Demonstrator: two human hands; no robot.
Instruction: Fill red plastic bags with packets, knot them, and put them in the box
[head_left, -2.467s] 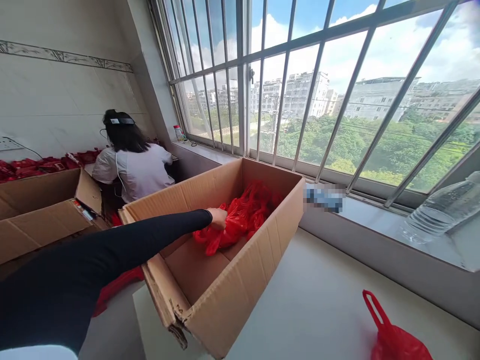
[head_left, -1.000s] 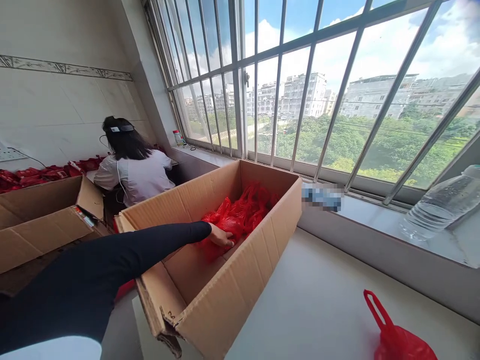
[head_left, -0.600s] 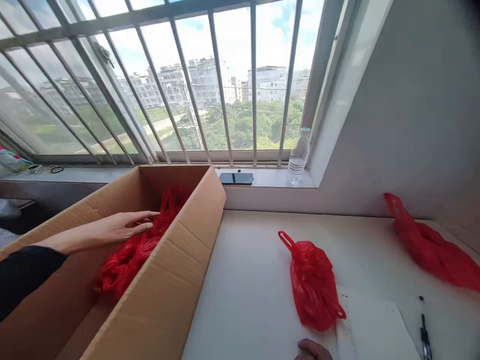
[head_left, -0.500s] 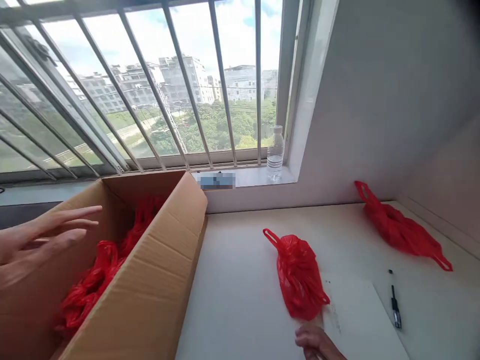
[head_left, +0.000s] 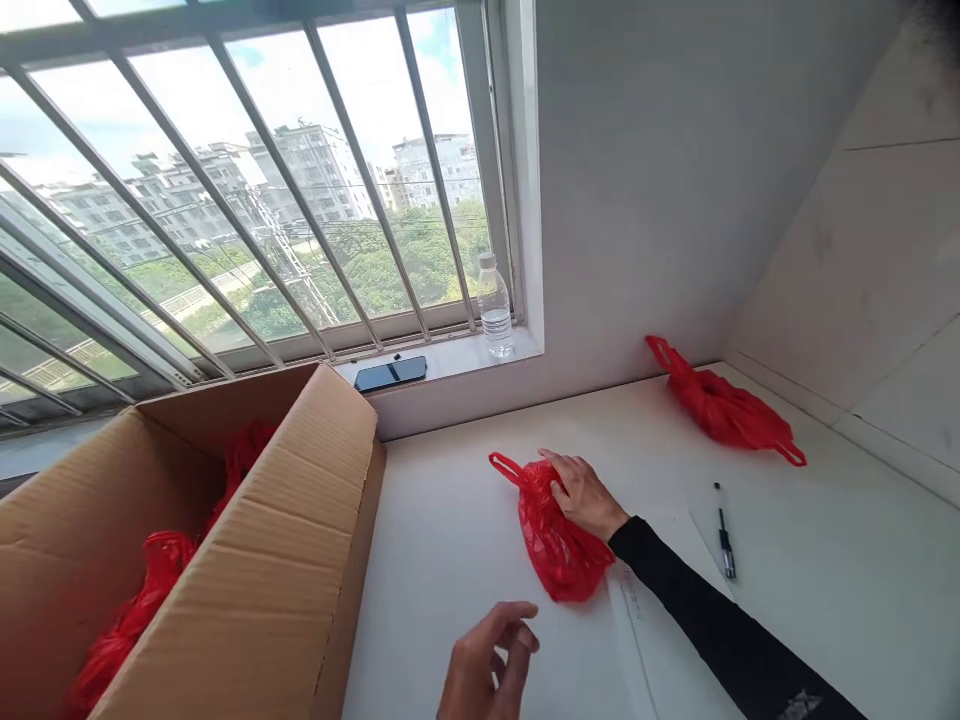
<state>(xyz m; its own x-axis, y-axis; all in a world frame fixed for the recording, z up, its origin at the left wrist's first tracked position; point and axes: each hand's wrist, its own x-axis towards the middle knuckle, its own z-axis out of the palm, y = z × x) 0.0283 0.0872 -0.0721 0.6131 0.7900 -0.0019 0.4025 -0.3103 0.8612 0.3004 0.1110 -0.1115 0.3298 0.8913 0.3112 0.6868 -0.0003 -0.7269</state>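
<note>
left hand is out of the cardboard box now, half-curled and holding nothing above the white table, just below the near red bag. right hand has come onto that bag's upper part, fingers loosely bent, can't tell if they grip it. so both hands are at this bag, which lies on the table between the box and the pen, well apart from the boxed red bags.
</note>
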